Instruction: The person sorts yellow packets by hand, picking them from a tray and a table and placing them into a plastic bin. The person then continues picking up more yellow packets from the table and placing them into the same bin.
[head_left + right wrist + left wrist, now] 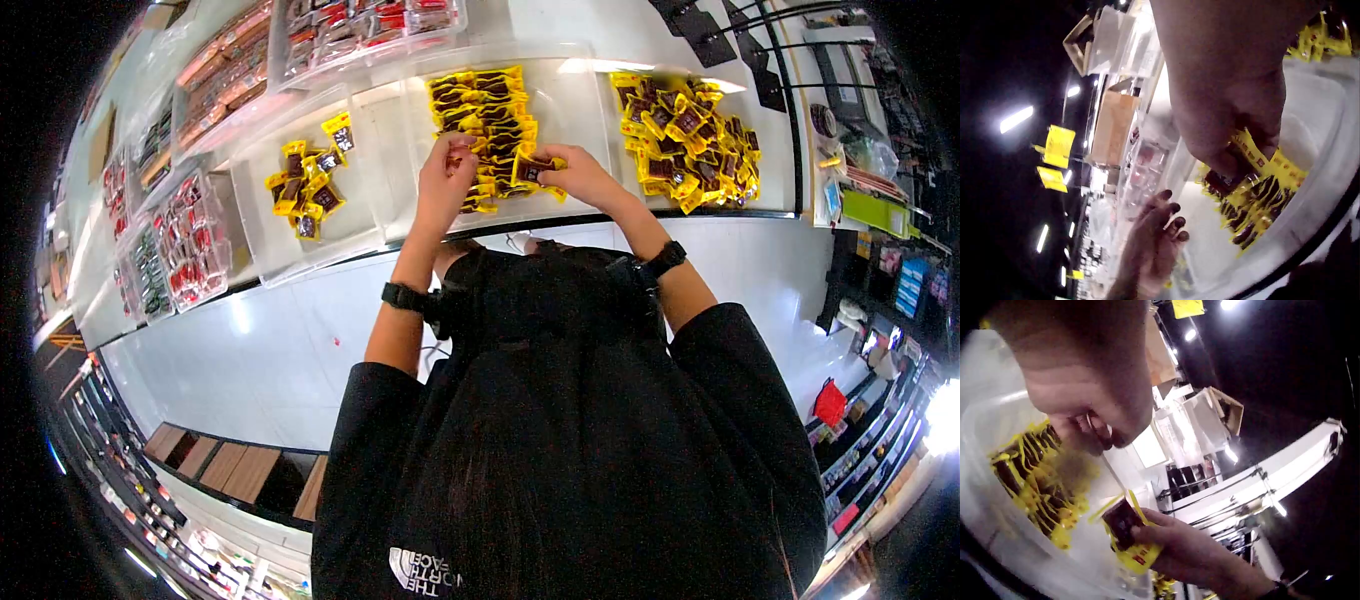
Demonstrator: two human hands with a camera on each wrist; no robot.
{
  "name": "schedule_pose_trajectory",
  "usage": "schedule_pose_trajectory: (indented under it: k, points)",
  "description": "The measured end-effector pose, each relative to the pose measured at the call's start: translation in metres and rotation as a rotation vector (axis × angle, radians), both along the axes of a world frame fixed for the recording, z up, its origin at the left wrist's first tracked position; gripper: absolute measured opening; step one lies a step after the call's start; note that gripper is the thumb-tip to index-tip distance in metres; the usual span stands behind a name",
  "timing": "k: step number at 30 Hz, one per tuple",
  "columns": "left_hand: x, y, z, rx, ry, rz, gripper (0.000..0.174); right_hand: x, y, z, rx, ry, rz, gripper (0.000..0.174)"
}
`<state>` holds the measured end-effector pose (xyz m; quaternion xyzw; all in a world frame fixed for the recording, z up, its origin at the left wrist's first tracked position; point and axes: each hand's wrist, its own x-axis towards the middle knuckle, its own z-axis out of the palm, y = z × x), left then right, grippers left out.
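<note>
In the head view, my right hand (pixel 580 182) pinches a small packet (pixel 530 171) with a yellow wrapper and a dark brown middle. The left wrist view shows the thumb lying across this packet (pixel 1124 524). My left hand (pixel 446 185) hovers over the left side of stacked rows of like packets (pixel 490 105), its fingers loosely curled and nothing visible in them. Seen from the right wrist, the left hand (pixel 1154 247) has its fingertips bent and apart. The rows stand closely overlapped in a clear plastic bin (pixel 415 110).
A loose heap of yellow packets (pixel 690 145) lies to the right. On the left, a smaller group (pixel 305 190) sits in another clear bin (pixel 255 240). Farther left and back are bins of red packets (pixel 190 235) and pinkish packs (pixel 225 75). The table's dark front edge (pixel 640 213) runs before me.
</note>
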<state>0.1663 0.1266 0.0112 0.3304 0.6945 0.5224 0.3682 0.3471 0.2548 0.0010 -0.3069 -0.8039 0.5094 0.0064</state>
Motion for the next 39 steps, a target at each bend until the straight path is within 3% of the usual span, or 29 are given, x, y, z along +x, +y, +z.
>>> schedule_pose_trajectory:
  k: [2,3,5,6,9,13,14,18,20,23,28,33,35,39]
  points:
    - [0.001,0.007,-0.011,0.056,0.325,-0.284,0.023,0.0,-0.002,-0.005,0.082,-0.014,0.081,0.029]
    - [0.003,0.011,-0.011,0.056,0.322,-0.288,0.023,-0.002,-0.004,-0.012,0.166,-0.023,0.17,0.027]
    - [0.007,0.015,-0.011,-0.025,0.476,-0.629,0.023,-0.003,-0.01,-0.025,0.244,-0.037,0.263,0.026]
    - [0.008,0.017,-0.017,-0.06,0.561,-0.695,0.02,-0.007,-0.014,-0.029,0.253,-0.006,0.268,0.024]
    - [0.013,0.012,-0.034,-0.154,0.574,-0.734,0.017,-0.014,-0.025,-0.035,0.191,0.02,0.246,0.018]
    - [0.015,0.007,-0.045,-0.273,0.527,-0.792,0.018,-0.016,-0.025,-0.025,0.241,-0.189,0.243,0.019]
    - [0.015,0.006,-0.046,-0.276,0.525,-0.793,0.018,-0.016,-0.024,-0.021,0.236,-0.27,0.272,0.019]
    - [0.011,0.01,-0.05,-0.244,0.579,-0.839,0.021,-0.008,-0.025,-0.041,0.282,-0.202,0.219,0.016]
    - [0.012,0.014,-0.047,-0.308,0.654,-0.887,0.022,-0.005,-0.026,-0.042,0.31,-0.275,0.066,0.013]
    - [0.016,0.014,-0.055,-0.153,0.765,-0.857,0.013,-0.003,-0.021,-0.061,0.368,-0.322,0.15,0.016]
    - [0.016,0.016,-0.053,-0.212,0.802,-0.932,0.016,-0.014,-0.022,-0.059,0.352,-0.453,0.135,0.015]
    - [0.016,0.02,-0.066,-0.221,0.869,-0.991,0.018,-0.021,-0.025,-0.049,0.334,-0.555,0.103,0.019]
    - [0.015,0.02,-0.076,-0.133,0.927,-0.931,0.009,-0.021,-0.019,-0.046,0.237,-0.55,0.125,0.024]
    - [0.013,0.017,-0.062,-0.14,0.928,-0.93,0.009,-0.014,-0.006,-0.04,0.073,-0.48,0.231,0.036]
